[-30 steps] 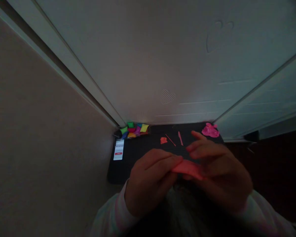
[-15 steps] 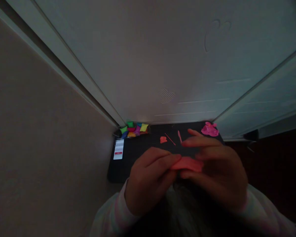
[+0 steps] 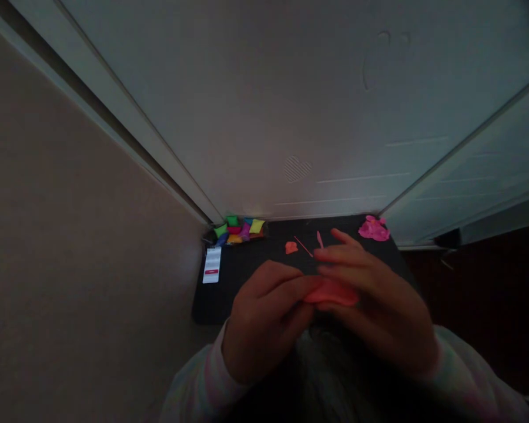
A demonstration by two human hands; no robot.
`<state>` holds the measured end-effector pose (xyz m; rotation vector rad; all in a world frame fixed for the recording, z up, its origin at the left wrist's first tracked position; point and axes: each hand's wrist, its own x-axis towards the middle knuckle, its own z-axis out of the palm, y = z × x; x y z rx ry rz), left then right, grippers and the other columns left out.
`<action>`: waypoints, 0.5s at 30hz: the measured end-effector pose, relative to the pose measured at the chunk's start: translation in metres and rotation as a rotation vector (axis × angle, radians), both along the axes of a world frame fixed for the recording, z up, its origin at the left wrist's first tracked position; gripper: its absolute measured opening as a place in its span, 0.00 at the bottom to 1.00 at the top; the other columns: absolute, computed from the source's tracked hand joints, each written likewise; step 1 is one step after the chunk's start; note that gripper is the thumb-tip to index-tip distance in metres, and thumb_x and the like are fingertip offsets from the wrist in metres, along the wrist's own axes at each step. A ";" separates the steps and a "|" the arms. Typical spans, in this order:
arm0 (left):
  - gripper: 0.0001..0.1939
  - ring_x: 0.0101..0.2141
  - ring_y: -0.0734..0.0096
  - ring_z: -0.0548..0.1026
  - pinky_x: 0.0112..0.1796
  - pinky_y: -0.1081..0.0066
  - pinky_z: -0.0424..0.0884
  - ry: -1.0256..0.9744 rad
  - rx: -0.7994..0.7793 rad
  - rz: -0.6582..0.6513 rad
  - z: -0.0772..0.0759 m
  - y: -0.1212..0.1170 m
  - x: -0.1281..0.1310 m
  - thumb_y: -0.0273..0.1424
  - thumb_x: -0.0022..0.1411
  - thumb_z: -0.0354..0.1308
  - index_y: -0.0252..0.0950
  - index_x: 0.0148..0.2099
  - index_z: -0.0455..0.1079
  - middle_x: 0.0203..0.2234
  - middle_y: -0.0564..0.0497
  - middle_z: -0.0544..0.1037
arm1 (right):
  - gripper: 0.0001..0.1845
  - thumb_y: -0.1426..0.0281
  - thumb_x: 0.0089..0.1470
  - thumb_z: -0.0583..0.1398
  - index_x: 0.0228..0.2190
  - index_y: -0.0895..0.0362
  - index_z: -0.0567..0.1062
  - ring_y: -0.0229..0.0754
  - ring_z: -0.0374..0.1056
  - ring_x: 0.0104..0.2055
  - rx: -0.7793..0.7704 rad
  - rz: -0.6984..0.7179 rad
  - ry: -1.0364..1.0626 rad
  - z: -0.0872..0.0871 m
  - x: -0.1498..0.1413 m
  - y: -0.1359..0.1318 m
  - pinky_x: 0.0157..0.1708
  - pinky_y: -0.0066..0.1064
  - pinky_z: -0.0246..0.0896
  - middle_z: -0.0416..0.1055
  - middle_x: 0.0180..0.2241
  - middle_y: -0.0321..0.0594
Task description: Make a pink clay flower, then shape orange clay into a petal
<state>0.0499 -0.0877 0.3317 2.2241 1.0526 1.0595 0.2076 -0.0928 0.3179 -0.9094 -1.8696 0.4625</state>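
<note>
The left hand (image 3: pixel 264 317) pinches one end of a single coral strip (image 3: pixel 330 292), held above the black table (image 3: pixel 238 267); the right hand (image 3: pixel 383 308) has shifted left since a second ago, its blurred fingers arched over the strip's other end, grip impossible to tell, now hiding the lower part of one pink knife-shaped tool (image 3: pixel 320 238). Beyond lie one thin stick (image 3: pixel 303 246), one orange lump (image 3: pixel 291 247), one pink clump (image 3: pixel 374 229), one phone (image 3: pixel 212 261) and at least eight coloured packets (image 3: pixel 256 226). The phone's writing is too small to read
</note>
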 end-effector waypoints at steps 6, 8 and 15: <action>0.10 0.33 0.74 0.70 0.34 0.74 0.68 -0.070 0.000 0.047 -0.001 -0.002 0.001 0.22 0.45 0.56 0.33 0.34 0.68 0.29 0.49 0.73 | 0.10 0.79 0.39 0.59 0.24 0.52 0.66 0.39 0.64 0.38 0.045 -0.021 0.122 0.000 -0.002 -0.002 0.49 0.46 0.48 0.69 0.27 0.30; 0.11 0.34 0.73 0.71 0.36 0.74 0.68 -0.064 -0.039 0.050 -0.001 -0.003 0.002 0.22 0.46 0.55 0.34 0.36 0.67 0.32 0.50 0.74 | 0.11 0.79 0.37 0.61 0.23 0.53 0.65 0.38 0.64 0.37 0.019 -0.042 0.196 0.000 -0.004 -0.003 0.49 0.45 0.50 0.68 0.28 0.31; 0.12 0.32 0.77 0.71 0.34 0.78 0.68 -0.010 -0.078 0.032 0.000 -0.005 0.002 0.20 0.46 0.54 0.34 0.36 0.67 0.31 0.52 0.74 | 0.15 0.79 0.42 0.57 0.33 0.51 0.68 0.41 0.61 0.43 0.006 0.022 -0.008 0.001 -0.002 -0.004 0.50 0.46 0.47 0.68 0.38 0.35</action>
